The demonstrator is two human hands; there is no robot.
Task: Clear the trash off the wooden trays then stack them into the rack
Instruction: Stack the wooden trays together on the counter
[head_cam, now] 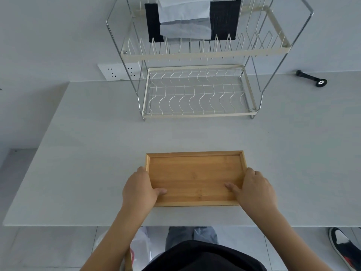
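Fingers of the left hand and right hand clasp the short ends of the wooden tray, thumbs inside, near the tabletop front edge; rack stands behind.

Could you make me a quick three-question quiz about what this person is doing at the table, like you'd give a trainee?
1. True or false: the wooden tray has trash lying on it.
2. How is the tray held? A) by the left hand alone B) by the left hand and the right hand, one at each short end C) by neither hand
3. Fill in: the lower shelf of the wire rack holds ____ trays.

Key
1. False. The tray's surface is bare.
2. B. Each hand grips an end, with the thumbs resting inside the tray.
3. No. The shelf is empty, while a black cloth and white paper show at the upper shelf.
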